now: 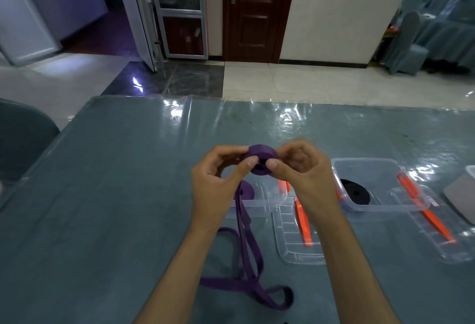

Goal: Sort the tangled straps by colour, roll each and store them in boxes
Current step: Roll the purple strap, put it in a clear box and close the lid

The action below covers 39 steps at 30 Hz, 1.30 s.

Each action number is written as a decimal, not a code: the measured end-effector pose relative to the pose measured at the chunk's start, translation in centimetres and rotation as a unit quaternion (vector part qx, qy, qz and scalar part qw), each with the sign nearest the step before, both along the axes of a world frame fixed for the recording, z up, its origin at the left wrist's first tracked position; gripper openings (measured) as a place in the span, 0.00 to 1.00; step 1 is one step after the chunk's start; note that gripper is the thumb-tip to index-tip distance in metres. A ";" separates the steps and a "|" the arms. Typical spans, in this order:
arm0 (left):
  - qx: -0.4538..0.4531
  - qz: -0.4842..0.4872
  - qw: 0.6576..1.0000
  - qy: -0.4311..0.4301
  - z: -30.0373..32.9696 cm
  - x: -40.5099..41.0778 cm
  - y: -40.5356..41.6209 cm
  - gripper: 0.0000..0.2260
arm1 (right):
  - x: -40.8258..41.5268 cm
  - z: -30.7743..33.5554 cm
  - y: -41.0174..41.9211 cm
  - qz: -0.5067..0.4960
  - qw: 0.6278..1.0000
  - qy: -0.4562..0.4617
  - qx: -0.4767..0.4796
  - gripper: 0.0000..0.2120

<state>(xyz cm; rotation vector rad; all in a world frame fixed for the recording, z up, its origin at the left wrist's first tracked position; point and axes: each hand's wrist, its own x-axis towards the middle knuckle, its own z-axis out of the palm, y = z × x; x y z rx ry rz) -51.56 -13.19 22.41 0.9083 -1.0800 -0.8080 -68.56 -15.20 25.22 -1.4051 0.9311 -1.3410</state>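
Both hands hold a partly wound purple roll (259,160) of flat woven strap above the desk (115,182), which wears a blue-grey cloth under a glossy, wrinkled clear plastic sheet. The left hand (218,182) curls round the roll's left side with the thumb pressed to its face; the right hand (299,169) pinches its right side between thumb and bent fingers. The roll is a thick disc with a dark central hole. From it the loose strap tail (246,259) hangs down to the desk, then lies in limp, crossing loops nearer the person than the roll.

Just below and behind the roll stands a clear, thin-walled plastic box (267,203) holding 1 finished purple coil (246,192). To the right of the roll a second clear box (375,182), rectangular with rounded corners, holds flat black coils (356,191). 2 clear ribbed lids with orange latches lie on the desk: the nearer lid (295,241) below the roll, the farther lid (437,231) beside the second box.
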 end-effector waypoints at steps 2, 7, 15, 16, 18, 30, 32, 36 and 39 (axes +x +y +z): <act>-0.001 -0.018 1.000 -0.006 0.1 0.1 0.0 0.11 | -0.1 0.2 0.2 -0.006 1.000 -0.027 -0.006 0.12; 0.018 -0.047 0.999 -0.011 1.3 0.9 -0.4 0.13 | -0.3 0.0 -0.1 0.028 0.999 -0.037 0.010 0.09; 0.027 -0.103 0.994 -0.030 2.5 0.8 -0.2 0.19 | -0.3 1.7 0.1 -0.006 0.999 -0.037 -0.011 0.10; 0.025 -0.105 0.994 -0.029 2.6 0.7 -0.1 0.20 | -0.1 1.6 0.2 -0.005 0.998 -0.058 0.001 0.09; 0.018 -0.084 0.996 -0.017 2.8 0.4 0.1 0.18 | -0.1 1.4 0.3 0.010 0.997 -0.078 0.024 0.08; 0.027 -0.058 0.998 -0.024 2.0 -1.1 1.7 0.14 | -1.0 0.9 2.2 0.006 0.998 -0.045 0.049 0.10; 0.020 -0.038 0.999 -0.016 1.8 -1.3 2.3 0.12 | -1.4 1.1 2.6 0.014 0.998 -0.035 0.049 0.11; 0.025 -0.044 0.999 -0.009 1.5 -1.9 3.1 0.12 | -1.3 1.1 3.9 -0.009 0.998 -0.055 0.023 0.11; 0.020 -0.056 0.998 -0.025 1.9 -1.7 3.4 0.12 | -1.6 0.7 4.5 -0.006 0.996 -0.081 0.037 0.11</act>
